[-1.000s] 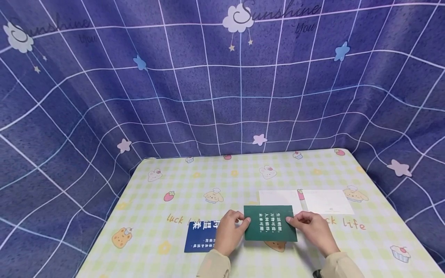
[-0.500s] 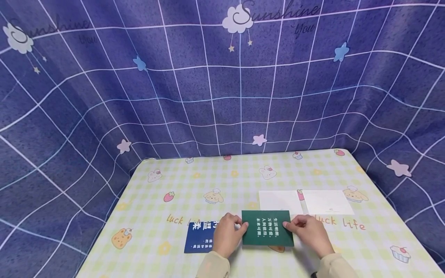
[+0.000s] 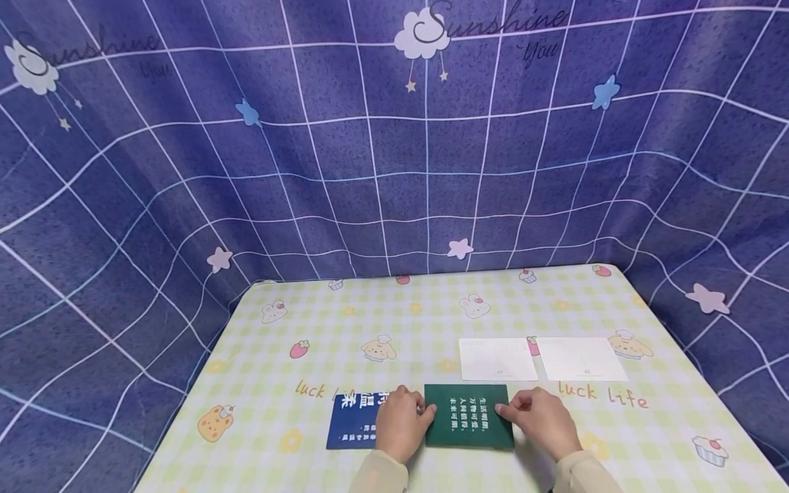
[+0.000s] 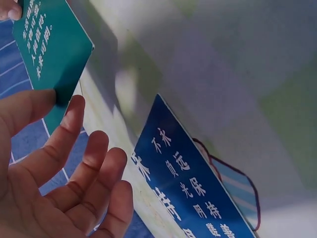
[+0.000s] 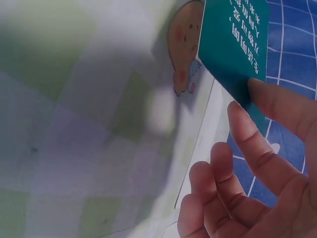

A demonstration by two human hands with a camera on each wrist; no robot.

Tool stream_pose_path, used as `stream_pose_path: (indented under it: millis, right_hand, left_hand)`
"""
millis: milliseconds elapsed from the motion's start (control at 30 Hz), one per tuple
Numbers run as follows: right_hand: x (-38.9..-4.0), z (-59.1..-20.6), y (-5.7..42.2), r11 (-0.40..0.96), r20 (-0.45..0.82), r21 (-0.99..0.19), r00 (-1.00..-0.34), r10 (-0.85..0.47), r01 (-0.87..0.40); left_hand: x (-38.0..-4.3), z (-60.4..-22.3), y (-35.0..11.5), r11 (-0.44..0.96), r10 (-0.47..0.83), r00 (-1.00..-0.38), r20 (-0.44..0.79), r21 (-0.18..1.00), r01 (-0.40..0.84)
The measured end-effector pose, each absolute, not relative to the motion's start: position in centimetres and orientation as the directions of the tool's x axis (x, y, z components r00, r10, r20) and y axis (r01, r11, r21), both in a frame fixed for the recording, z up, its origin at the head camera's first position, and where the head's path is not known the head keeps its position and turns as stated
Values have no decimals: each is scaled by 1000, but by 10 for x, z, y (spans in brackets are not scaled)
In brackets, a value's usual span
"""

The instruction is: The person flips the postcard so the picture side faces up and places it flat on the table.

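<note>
A green card (image 3: 467,416) with white writing is held by both hands, one at each short side. My left hand (image 3: 402,423) pinches its left edge between thumb and forefinger; in the left wrist view the other fingers (image 4: 106,168) are loosely bent, off the card. On the opposite edge my right hand (image 3: 545,421) pinches with thumb and forefinger. Both wrist views show the green card (image 5: 235,47) raised off the cloth. A blue card (image 3: 353,424) with white writing lies flat left of the green one, partly covered by my left hand in the head view.
Two white cards (image 3: 499,359) lie side by side behind my right hand, the right-hand white card (image 3: 582,359) separated by a narrow gap. A checked, cartoon-printed cloth (image 3: 259,376) covers the table. Dark blue curtain (image 3: 425,150) with a white grid surrounds its back and sides.
Both hands have brought the green card toward the near edge and slightly left. More of the left white card now shows. The blue and white cards have stayed put.
</note>
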State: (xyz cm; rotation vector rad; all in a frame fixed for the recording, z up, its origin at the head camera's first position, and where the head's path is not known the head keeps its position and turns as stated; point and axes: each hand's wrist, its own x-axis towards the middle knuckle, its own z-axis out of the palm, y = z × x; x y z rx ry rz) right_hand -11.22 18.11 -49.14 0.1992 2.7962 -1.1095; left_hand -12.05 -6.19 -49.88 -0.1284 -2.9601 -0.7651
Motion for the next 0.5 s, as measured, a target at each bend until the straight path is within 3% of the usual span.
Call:
stream_pose_path:
  millis: [267,500]
  right_hand:
    - [-113,-495,175,761,-206,-621,-976,69,185]
    - [-113,-498,170,818,-167,-556,-984,66,149]
  left_hand:
    - [-119,-503,-62,914,72,-993,92,392,103]
    - [-119,-507,-58,959,96,-984,148,252,131]
